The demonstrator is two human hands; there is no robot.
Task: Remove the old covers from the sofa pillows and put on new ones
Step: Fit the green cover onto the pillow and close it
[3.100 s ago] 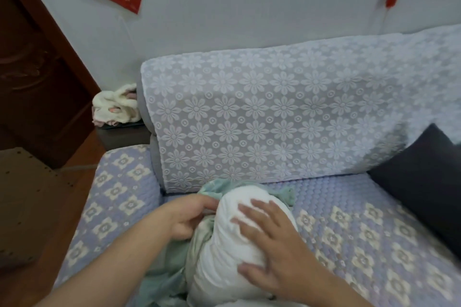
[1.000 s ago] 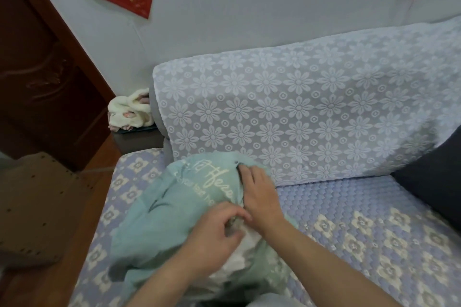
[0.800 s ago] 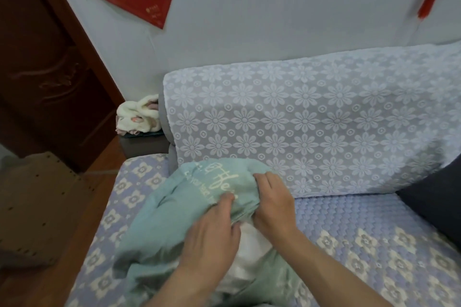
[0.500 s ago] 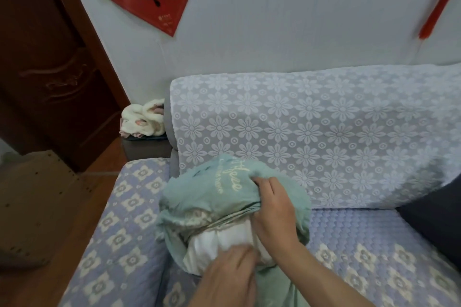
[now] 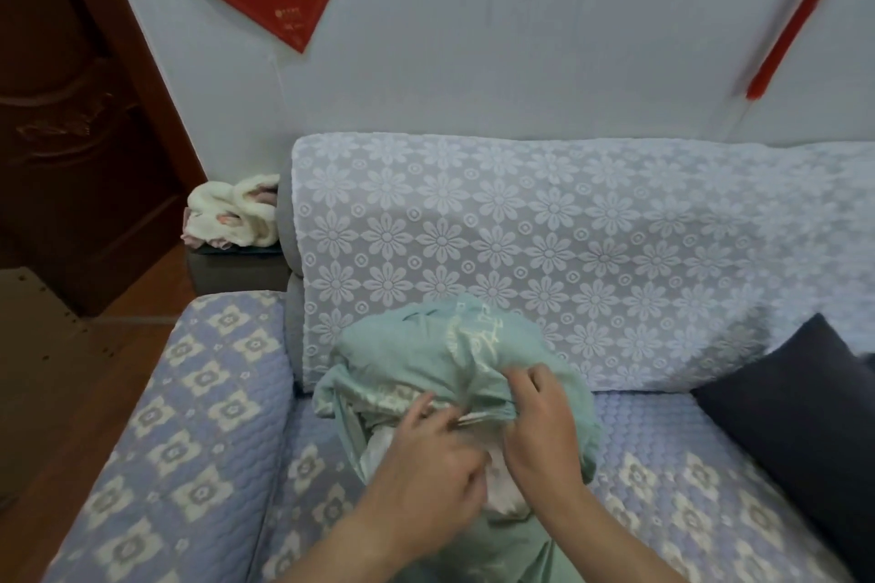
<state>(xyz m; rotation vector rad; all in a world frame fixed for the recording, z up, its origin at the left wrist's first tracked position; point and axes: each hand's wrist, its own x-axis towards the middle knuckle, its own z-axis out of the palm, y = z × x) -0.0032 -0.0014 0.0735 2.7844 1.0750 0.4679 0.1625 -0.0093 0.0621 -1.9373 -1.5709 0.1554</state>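
A pale green cover (image 5: 440, 346) with cream lettering lies bunched over a white pillow (image 5: 504, 495) on the sofa seat, against the backrest. Only a small patch of the white pillow shows between my hands. My left hand (image 5: 428, 464) pinches the cover's open edge from below. My right hand (image 5: 542, 421) grips the same edge from the right, fingers curled into the green cloth. More green cloth trails down towards me at the bottom.
The sofa seat (image 5: 663, 464) has a blue quilted cover, its backrest a white lace flower throw (image 5: 544, 241). A dark pillow (image 5: 805, 417) leans at the right. A cream plush toy (image 5: 232, 218) sits on the far armrest. A brown door (image 5: 71, 109) stands left.
The white pillow was mostly bare; the green cover has since been pulled over it. In the last half second my left hand rose to the cover's edge beside my right hand.
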